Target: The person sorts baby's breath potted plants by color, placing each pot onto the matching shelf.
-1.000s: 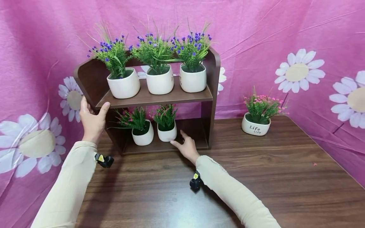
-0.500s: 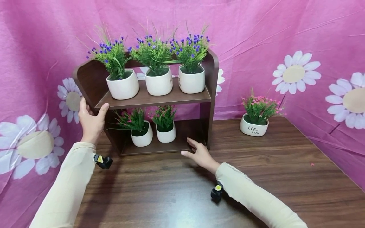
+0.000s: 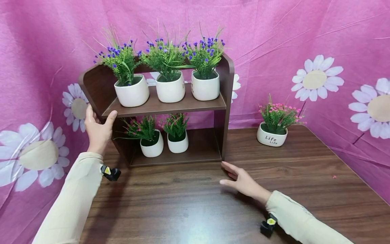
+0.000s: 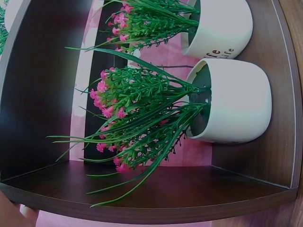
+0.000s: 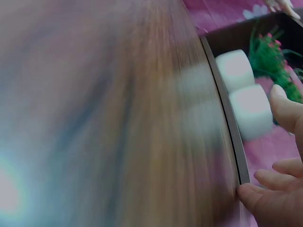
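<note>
My left hand (image 3: 99, 130) grips the left side of a dark brown two-tier shelf (image 3: 164, 109), its thumb at the front edge. Only a bit of that hand (image 4: 14, 213) shows in the left wrist view's corner. On the lower tier stand two white pots with pink flowers, a left pot (image 3: 151, 145) and a right pot (image 3: 178, 143). My right hand (image 3: 245, 181) is over the table near the shelf's lower right corner, fingers loosely extended and holding nothing. To its upper right, a white pot marked "Life" (image 3: 272, 136) with pink flowers stands on the table.
Three white pots with purple flowers, one of them the middle pot (image 3: 170, 87), line the upper tier. The wooden table (image 3: 170, 203) spreads in front of the shelf. A pink cloth (image 3: 268, 40) with daisies hangs behind. A tiny pink piece (image 3: 334, 176) lies at the right.
My right hand has drawn away from the right pot on the lower tier, moving right and toward me, out of the shelf. My left hand keeps its place on the shelf's side.
</note>
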### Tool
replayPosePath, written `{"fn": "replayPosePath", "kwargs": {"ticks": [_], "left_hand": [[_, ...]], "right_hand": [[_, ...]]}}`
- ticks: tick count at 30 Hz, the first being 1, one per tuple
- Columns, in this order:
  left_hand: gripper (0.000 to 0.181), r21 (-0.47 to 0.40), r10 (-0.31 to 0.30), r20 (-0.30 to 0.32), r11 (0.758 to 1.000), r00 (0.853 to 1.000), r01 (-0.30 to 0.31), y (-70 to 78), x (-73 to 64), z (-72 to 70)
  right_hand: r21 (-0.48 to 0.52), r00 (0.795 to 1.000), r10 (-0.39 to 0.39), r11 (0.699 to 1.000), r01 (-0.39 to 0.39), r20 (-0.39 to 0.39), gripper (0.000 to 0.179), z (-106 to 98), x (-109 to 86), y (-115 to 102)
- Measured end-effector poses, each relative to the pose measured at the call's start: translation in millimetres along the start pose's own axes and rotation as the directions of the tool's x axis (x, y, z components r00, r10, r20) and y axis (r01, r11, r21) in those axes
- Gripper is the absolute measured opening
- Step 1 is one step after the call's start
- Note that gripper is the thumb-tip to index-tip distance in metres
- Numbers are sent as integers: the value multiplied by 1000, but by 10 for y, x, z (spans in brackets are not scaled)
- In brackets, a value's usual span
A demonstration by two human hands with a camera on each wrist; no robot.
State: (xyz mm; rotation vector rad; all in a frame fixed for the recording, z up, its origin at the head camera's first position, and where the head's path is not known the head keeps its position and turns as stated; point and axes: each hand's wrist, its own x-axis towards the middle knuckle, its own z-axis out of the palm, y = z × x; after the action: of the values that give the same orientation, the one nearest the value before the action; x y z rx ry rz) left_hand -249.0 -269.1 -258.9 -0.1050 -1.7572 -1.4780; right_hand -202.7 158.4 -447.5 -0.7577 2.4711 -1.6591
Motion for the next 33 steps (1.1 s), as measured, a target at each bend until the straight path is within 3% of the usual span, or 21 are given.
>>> {"fn": "replayPosePath", "kwargs": {"ticks": [4, 9, 15, 25, 33], "left_hand": [[59, 4, -1, -3, 1000, 1000, 1, -3, -3, -6], [59, -3, -8, -13, 1000, 1000, 8, -15, 1, -15], [59, 2, -4, -7, 1000, 1000, 4, -16, 10, -22], [61, 17, 1, -3, 1000, 1000, -1, -6, -3, -7], [60, 17, 8, 6, 1000, 1000, -8, 13, -2, 5]], "right_hand": [[2, 999, 7, 1000, -7, -36, 71, -233, -209, 54], [12, 991, 71, 997, -70, -114, 68, -569, -408, 105], [-34, 955, 194, 978, -207, -222, 68, -981, -525, 147], [-197, 901, 257, 920, -338, -349, 75, -1568, -524, 163], [-224, 861, 312, 878, -422, -401, 84, -1998, -345, 201]]}}
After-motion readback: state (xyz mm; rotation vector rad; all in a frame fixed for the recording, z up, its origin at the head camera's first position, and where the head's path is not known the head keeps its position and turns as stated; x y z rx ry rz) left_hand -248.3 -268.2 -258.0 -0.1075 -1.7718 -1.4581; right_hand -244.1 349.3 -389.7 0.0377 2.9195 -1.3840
